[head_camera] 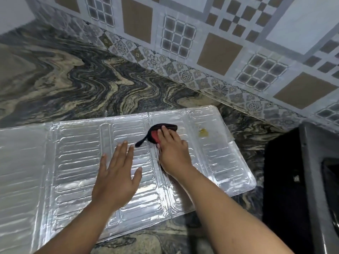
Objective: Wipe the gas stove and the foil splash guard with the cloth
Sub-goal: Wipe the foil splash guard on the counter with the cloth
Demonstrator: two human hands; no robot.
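So the foil splash guard (78, 162) was lying flat and unfolded on the swirly granite countertop (73, 79), not standing up, with its far edge near the tiled wall (229, 43). The right hand (173, 153) was pressing a dark cloth with a red patch (159, 133) onto the guard near its far edge, fingers curled down over the cloth and gripping it. The left hand (115, 178) lay flat on the guard just beside it, palm down, fingers spread and relaxed, holding nothing. There was a yellowish stain (202, 133) on the guard's rightmost panel, a bit past the cloth. The gas stove (302, 171) sat off the guard's right end, only its dark edge showing.
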